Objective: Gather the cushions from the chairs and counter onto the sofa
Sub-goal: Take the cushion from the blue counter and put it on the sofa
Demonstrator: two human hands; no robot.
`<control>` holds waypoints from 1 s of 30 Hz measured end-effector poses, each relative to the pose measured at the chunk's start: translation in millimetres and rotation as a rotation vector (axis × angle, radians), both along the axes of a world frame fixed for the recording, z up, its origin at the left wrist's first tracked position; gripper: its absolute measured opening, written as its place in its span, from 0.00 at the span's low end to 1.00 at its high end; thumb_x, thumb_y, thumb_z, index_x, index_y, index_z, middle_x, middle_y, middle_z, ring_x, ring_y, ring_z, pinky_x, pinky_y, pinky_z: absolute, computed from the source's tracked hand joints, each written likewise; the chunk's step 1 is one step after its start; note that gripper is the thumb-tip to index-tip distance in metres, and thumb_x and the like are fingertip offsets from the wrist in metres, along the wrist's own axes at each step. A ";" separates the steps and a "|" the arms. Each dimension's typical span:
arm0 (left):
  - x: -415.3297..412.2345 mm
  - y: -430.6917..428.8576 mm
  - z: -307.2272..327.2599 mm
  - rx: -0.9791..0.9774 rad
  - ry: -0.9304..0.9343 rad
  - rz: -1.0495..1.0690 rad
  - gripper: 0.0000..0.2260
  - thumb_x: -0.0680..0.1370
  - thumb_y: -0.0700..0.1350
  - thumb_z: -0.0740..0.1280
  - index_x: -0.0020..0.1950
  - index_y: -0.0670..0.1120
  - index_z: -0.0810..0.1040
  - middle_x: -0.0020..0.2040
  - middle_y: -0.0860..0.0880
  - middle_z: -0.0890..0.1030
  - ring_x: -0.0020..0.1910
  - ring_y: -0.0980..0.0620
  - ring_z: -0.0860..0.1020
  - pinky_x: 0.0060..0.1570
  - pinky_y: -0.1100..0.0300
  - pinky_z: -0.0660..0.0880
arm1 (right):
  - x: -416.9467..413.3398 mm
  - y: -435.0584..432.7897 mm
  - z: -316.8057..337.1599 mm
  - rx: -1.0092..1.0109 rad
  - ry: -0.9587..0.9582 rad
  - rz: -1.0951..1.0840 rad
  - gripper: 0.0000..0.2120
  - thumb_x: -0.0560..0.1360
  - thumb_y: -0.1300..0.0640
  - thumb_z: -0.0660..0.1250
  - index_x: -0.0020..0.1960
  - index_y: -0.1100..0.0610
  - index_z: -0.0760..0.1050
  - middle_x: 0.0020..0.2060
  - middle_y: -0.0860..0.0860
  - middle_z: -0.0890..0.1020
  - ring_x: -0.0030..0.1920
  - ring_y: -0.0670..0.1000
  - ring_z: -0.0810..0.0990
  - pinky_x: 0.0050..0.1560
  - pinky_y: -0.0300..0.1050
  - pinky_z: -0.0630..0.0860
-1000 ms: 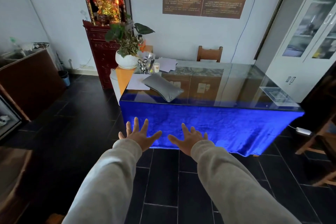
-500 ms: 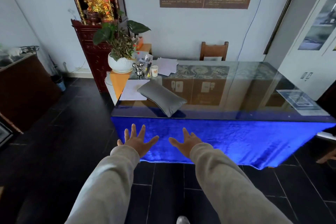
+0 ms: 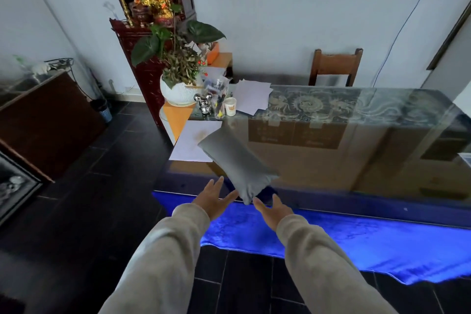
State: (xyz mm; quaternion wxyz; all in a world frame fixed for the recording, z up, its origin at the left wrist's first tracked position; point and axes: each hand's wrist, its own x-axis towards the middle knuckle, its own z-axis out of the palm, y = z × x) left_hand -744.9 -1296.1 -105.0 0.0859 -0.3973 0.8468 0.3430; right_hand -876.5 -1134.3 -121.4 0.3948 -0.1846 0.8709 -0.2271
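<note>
A grey oblong cushion (image 3: 235,164) lies slantwise on the glass-topped counter (image 3: 356,150), its near corner poking over the front edge. My left hand (image 3: 212,199) is stretched out flat just left of that corner, fingers apart and holding nothing. My right hand (image 3: 274,208) reaches in from the right, palm turned inward, fingers apart, just below the cushion's corner. Whether either hand touches the cushion I cannot tell. No sofa is in view.
A bright blue cloth (image 3: 331,234) drapes the counter's front. A potted plant (image 3: 178,76), cups and loose papers (image 3: 252,95) crowd the counter's left end. A wooden chair (image 3: 335,66) stands behind it. A dark red cabinet (image 3: 142,58) and dark furniture (image 3: 43,120) line the left.
I have come closer to the counter. Both hands have moved forward and up from in front of the blue cloth to the cushion's near corner.
</note>
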 end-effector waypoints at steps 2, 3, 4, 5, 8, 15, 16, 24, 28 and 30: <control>-17.7 -19.9 -9.3 -0.017 0.015 -0.006 0.37 0.80 0.66 0.60 0.84 0.52 0.52 0.84 0.47 0.52 0.82 0.48 0.54 0.76 0.53 0.55 | -16.5 -17.0 -7.3 -0.015 -0.045 -0.036 0.44 0.76 0.28 0.55 0.83 0.48 0.45 0.76 0.56 0.66 0.70 0.60 0.71 0.60 0.50 0.70; -25.6 -30.7 -13.8 -0.028 0.029 -0.012 0.36 0.81 0.64 0.61 0.84 0.51 0.54 0.83 0.47 0.55 0.82 0.49 0.55 0.77 0.53 0.55 | -23.6 -24.7 -11.0 -0.023 -0.069 -0.062 0.44 0.76 0.29 0.56 0.83 0.49 0.45 0.76 0.57 0.66 0.69 0.60 0.72 0.57 0.49 0.70; -32.3 -41.9 -17.4 -0.030 0.052 -0.016 0.33 0.82 0.62 0.61 0.83 0.49 0.57 0.82 0.47 0.59 0.81 0.49 0.58 0.77 0.53 0.57 | -29.5 -32.5 -15.1 -0.034 -0.099 -0.094 0.44 0.77 0.30 0.58 0.83 0.49 0.45 0.76 0.56 0.66 0.69 0.60 0.72 0.54 0.48 0.69; -39.0 -54.7 -20.7 -0.028 0.073 -0.022 0.31 0.82 0.60 0.62 0.81 0.48 0.61 0.80 0.46 0.63 0.79 0.48 0.61 0.76 0.53 0.58 | -34.2 -40.2 -20.0 -0.047 -0.136 -0.130 0.44 0.77 0.31 0.59 0.83 0.50 0.45 0.76 0.56 0.66 0.70 0.60 0.71 0.54 0.48 0.68; -63.1 -100.6 -31.5 -0.033 0.026 -0.073 0.21 0.83 0.55 0.63 0.71 0.45 0.75 0.68 0.45 0.76 0.70 0.45 0.71 0.71 0.49 0.66 | -43.3 -63.7 -36.6 -0.079 -0.233 -0.240 0.44 0.77 0.34 0.62 0.83 0.51 0.46 0.76 0.55 0.67 0.72 0.60 0.69 0.57 0.50 0.68; -127.0 -216.4 -55.0 -0.061 -0.107 -0.064 0.31 0.83 0.61 0.60 0.82 0.48 0.59 0.82 0.45 0.59 0.79 0.45 0.62 0.76 0.51 0.60 | -69.2 -130.1 -68.5 -0.049 -0.341 -0.538 0.49 0.76 0.32 0.63 0.82 0.56 0.42 0.76 0.57 0.66 0.73 0.62 0.69 0.67 0.52 0.67; -137.9 -233.1 -57.8 -0.063 -0.124 -0.078 0.32 0.83 0.61 0.59 0.83 0.48 0.56 0.83 0.45 0.57 0.80 0.45 0.60 0.76 0.51 0.58 | -74.3 -140.3 -70.7 -0.029 -0.329 -0.606 0.50 0.76 0.31 0.63 0.82 0.59 0.42 0.75 0.58 0.67 0.72 0.62 0.69 0.66 0.52 0.68; -214.8 -328.2 -75.6 0.071 -0.186 -0.073 0.36 0.81 0.65 0.59 0.83 0.47 0.56 0.82 0.43 0.60 0.79 0.41 0.62 0.76 0.46 0.61 | -117.4 -183.5 -82.1 0.086 -0.306 -1.070 0.48 0.76 0.32 0.63 0.82 0.57 0.47 0.79 0.57 0.59 0.75 0.63 0.64 0.69 0.55 0.64; -242.6 -344.3 -84.8 0.115 -0.281 -0.069 0.37 0.78 0.73 0.54 0.76 0.49 0.69 0.73 0.45 0.74 0.67 0.41 0.75 0.61 0.52 0.70 | -126.5 -183.2 -90.0 0.086 -0.294 -1.149 0.48 0.75 0.33 0.67 0.82 0.56 0.49 0.79 0.56 0.60 0.76 0.62 0.63 0.72 0.54 0.62; -252.4 -349.9 -88.5 0.094 -0.327 -0.082 0.38 0.76 0.75 0.52 0.74 0.49 0.71 0.70 0.45 0.77 0.64 0.42 0.76 0.54 0.53 0.69 | -125.4 -184.6 -88.6 0.082 -0.273 -1.161 0.47 0.74 0.34 0.68 0.82 0.55 0.51 0.78 0.57 0.63 0.74 0.63 0.65 0.71 0.54 0.63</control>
